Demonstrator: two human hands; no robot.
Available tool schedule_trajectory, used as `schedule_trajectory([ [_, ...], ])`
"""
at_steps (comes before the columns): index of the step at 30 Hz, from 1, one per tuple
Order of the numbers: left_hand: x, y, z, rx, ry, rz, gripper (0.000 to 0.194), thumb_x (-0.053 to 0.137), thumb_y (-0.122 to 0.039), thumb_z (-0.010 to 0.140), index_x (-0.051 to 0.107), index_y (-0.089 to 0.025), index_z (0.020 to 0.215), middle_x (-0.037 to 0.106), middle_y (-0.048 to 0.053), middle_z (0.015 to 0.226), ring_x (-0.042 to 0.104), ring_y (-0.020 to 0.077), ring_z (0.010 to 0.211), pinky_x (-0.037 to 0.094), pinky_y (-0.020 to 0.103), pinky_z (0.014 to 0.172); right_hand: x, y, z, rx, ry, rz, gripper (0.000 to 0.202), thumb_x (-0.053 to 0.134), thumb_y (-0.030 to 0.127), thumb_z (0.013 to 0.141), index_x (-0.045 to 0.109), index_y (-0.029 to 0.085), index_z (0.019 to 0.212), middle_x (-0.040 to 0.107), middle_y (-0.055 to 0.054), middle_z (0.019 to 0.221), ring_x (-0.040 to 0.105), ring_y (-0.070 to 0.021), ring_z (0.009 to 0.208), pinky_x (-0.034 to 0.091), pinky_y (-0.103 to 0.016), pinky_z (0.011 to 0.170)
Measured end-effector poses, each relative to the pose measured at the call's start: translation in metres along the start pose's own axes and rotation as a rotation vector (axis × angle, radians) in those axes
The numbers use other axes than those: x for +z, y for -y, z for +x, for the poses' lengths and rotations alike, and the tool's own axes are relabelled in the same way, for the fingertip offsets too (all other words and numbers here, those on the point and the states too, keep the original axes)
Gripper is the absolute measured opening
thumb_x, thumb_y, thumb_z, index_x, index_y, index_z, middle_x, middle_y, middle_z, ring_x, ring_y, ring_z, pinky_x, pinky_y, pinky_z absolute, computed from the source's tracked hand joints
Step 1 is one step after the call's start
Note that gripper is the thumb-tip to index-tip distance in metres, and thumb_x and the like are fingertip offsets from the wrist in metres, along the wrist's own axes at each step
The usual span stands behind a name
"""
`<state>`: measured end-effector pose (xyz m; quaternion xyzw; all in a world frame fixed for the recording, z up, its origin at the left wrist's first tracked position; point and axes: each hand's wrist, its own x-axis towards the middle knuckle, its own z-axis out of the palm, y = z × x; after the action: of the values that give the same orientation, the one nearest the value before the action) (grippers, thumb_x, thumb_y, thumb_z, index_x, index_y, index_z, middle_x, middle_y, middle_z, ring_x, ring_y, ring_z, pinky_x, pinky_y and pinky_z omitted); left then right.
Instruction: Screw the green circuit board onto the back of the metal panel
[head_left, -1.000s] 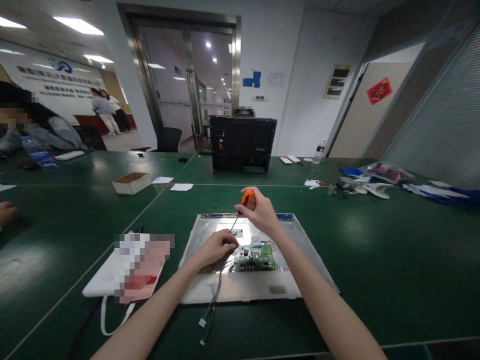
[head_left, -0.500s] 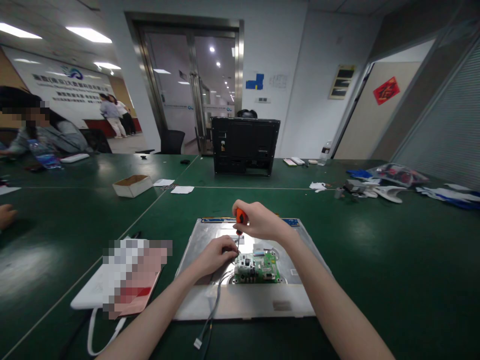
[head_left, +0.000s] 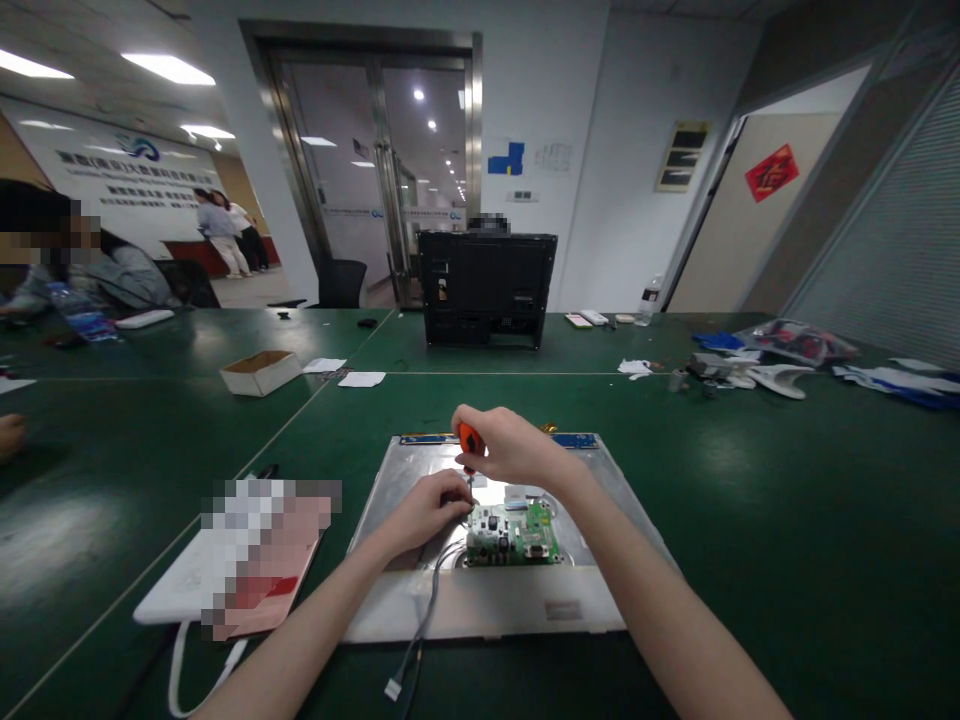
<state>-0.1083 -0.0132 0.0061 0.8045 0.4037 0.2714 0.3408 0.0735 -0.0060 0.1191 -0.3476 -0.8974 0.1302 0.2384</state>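
A screwdriver with an orange and black handle [head_left: 470, 440] is in my right hand [head_left: 506, 442], whose fingers wrap round it. Its thin shaft points down, nearly upright, to the upper left corner of a green circuit board [head_left: 514, 535]. At that same corner, the fingers of my left hand [head_left: 433, 508] are pinched together close to the tip; whatever lies between them is hidden. The board sits on the silvery metal back of a flat display panel [head_left: 517, 605]. Grey cables with a white plug [head_left: 393, 689] run from the board's left side over the panel's front edge.
To the left lie a white device [head_left: 169, 590] and a pink one with a white cable. An open carton [head_left: 261, 373] and papers are farther off. A black monitor casing [head_left: 487, 290] stands ahead. Bags and parts [head_left: 795, 345] lie at right. A co-worker sits at far left.
My right hand and the screwdriver have shifted slightly left, and the shaft looks more upright. My left hand stays at the board's corner. The whole view has moved a little.
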Motion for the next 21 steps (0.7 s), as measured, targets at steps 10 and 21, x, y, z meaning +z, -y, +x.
schedule_trajectory([
  [10, 0.000, 0.002, 0.002, 0.009, 0.001, -0.006, 0.007, 0.059, -0.015, 0.079, 0.066, -0.016, 0.080, 0.064, 0.002, 0.085, 0.057, 0.0167, 0.083, 0.042, 0.027, 0.078, -0.002, 0.007, 0.001, 0.036, 0.031, -0.199, 0.030, 0.068, 0.028, 0.076, 0.049, 0.024, 0.099, 0.063, 0.000, 0.079, 0.053, -0.0140, 0.068, 0.026, -0.023, 0.055],
  [21, 0.000, 0.002, 0.000, 0.011, -0.002, 0.032, 0.007, 0.058, -0.015, 0.078, 0.065, -0.016, 0.080, 0.065, 0.003, 0.085, 0.058, 0.0171, 0.083, 0.043, 0.027, 0.077, -0.007, 0.013, -0.004, 0.064, 0.010, -0.357, 0.027, 0.060, 0.047, 0.081, 0.054, 0.023, 0.093, 0.063, 0.000, 0.071, 0.053, -0.0142, 0.062, 0.020, -0.025, 0.051],
])
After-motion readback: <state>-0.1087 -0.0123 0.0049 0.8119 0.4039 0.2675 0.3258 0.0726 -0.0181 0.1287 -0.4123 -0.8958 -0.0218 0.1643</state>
